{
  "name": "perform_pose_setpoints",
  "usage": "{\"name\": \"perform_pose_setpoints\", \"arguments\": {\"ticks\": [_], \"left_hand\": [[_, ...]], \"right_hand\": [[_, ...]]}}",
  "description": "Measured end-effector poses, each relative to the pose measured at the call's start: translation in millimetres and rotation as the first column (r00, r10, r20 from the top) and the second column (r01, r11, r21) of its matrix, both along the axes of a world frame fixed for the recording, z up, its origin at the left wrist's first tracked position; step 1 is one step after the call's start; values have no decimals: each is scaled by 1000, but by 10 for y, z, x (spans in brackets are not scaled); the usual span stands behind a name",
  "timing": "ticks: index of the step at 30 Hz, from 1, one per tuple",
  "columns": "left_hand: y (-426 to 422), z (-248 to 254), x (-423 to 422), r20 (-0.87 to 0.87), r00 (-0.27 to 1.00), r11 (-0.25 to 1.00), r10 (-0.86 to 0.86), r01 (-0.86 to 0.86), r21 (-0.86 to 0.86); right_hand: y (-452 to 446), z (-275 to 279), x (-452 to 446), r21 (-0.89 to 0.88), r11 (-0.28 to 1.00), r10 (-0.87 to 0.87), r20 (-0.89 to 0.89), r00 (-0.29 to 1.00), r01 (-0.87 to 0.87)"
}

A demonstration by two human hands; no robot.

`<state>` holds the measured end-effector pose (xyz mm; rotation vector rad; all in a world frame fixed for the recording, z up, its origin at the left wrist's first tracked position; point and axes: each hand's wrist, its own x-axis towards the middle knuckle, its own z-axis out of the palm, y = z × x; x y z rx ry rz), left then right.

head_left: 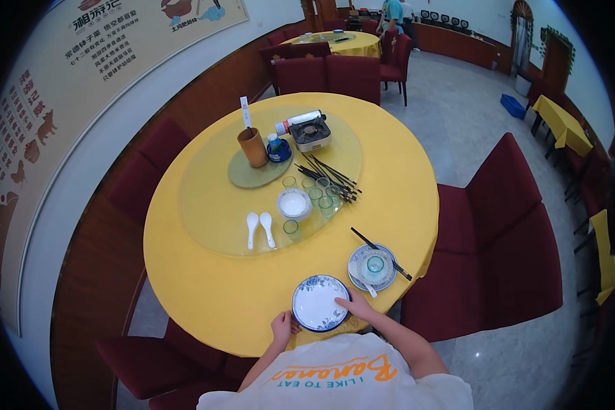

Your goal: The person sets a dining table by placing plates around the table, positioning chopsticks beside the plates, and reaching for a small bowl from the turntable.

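Observation:
A white plate with blue flowers (316,311) is at the table's near edge, perhaps the top one of a stack. My right hand (356,305) grips its right rim, thumb lying over the top face. Beside the left rim, my left hand (284,329) has its fingers curled in; I cannot tell whether they touch the plate or hold anything. Just right of the plate is a place setting: a patterned plate (354,279) bearing a bowl, a green glass (375,264) and a white spoon (370,290). Black chopsticks (402,269) lie across its right side.
On the glass turntable (205,222) are white spoons (252,229), bowls (294,204), several glasses (291,228), loose chopsticks (331,179), a bamboo holder (253,148) and a portable stove (311,133). Red chairs (485,239) surround the table. A person (393,15) stands far back.

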<state>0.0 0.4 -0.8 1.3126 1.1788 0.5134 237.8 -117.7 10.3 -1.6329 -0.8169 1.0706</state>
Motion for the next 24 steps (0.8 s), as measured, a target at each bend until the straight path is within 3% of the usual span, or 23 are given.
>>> {"name": "perform_pose_setpoints", "arguments": {"ticks": [10,13,16,24], "left_hand": [[17,-61,-31,28,1000,1000,-11,12,-28],[20,-49,-34,24,1000,999,-16,17,-34],[17,-52,-38,45,999,999,-14,16,-37],[14,-61,-35,38,999,999,-6,7,-33]], "right_hand": [[4,-64,-7,47,999,-21,68,997,18],[0,5,9,-73,997,7,15,1000,-6],[8,-122,-3,4,1000,-21,87,996,21],[11,-225,-7,48,998,-43,62,997,40]]}}
